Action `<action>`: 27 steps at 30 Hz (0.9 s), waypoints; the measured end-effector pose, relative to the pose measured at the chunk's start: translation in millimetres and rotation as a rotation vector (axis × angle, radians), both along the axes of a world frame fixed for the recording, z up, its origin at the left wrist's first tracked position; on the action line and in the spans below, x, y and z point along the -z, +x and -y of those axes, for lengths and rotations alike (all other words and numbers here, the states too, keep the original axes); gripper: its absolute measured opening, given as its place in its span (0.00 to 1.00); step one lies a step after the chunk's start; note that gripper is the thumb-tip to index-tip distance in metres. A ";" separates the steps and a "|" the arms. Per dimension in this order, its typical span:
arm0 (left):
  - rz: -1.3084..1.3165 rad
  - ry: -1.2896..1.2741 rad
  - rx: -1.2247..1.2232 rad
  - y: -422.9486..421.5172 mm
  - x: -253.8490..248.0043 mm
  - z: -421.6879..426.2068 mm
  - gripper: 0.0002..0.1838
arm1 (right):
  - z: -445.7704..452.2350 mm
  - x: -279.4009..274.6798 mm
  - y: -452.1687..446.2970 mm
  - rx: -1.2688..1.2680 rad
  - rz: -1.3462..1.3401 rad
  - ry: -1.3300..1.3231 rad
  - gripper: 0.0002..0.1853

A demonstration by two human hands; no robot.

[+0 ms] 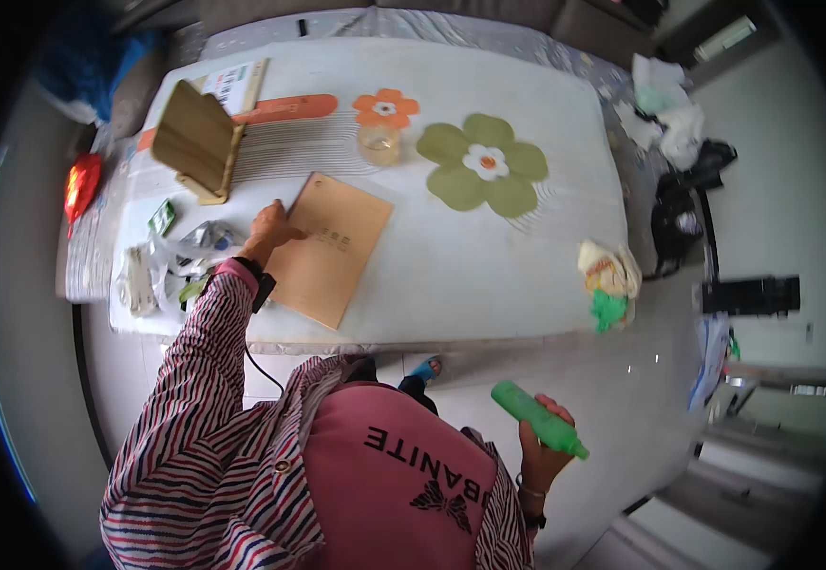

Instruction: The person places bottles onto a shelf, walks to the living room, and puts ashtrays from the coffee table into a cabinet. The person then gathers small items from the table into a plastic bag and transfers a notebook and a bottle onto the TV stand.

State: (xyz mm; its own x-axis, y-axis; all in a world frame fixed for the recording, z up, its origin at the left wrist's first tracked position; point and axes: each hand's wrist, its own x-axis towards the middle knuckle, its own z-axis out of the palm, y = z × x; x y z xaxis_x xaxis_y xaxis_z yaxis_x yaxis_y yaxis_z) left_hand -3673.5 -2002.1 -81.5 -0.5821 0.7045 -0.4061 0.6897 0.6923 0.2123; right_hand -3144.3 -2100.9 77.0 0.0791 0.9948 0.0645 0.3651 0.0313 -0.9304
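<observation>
My left hand (270, 231) reaches over the table, its thumb spread across the left side of a tan paper-covered booklet (341, 242) and its fingers beside the edge. The booklet lies flat at a slant, with dark printing on its cover. In my right hand (548, 445), low beside my body and off the table, is a green squeeze bottle (530, 413), tilted with its narrow nozzle pointing down to the right. The fingers are wrapped round the bottle.
A wooden stand mirror (196, 142) and clear plastic bags (206, 239) are on the table's left. A transparent cup (379, 145) stands behind the booklet. Cloths (610, 271) lie at the right edge of the white tablecloth (489, 275). Black bags (679, 223) are beyond.
</observation>
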 end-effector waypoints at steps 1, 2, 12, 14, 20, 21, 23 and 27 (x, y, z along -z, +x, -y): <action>0.012 -0.029 -0.033 4.5 -9.1 -2.5 0.38 | 4.2 -1.8 -3.2 0.055 0.010 -0.009 0.22; 0.075 -0.039 -0.044 2.4 -13.3 -5.1 0.33 | 6.4 -3.2 -6.0 0.047 0.025 -0.006 0.22; 0.527 0.400 0.250 7.1 -52.1 10.2 0.08 | 40.2 -5.6 -7.0 0.253 -0.095 0.061 0.21; 0.436 0.491 0.283 41.6 -94.9 18.0 0.18 | 56.9 -4.2 -3.8 0.301 -0.137 0.058 0.21; 0.323 0.893 0.649 101.5 -165.0 40.1 0.11 | 163.4 10.7 18.8 0.405 -0.254 0.000 0.23; 0.373 0.965 0.673 108.5 -160.8 40.6 0.09 | 186.6 13.4 28.7 0.398 -0.238 -0.024 0.23; 0.407 0.975 0.759 131.1 -162.9 41.2 0.11 | 236.3 13.3 50.9 0.474 -0.201 -0.035 0.23; 0.714 0.970 0.985 237.4 -147.2 46.3 0.13 | 348.6 -0.7 88.6 0.750 -0.100 -0.095 0.23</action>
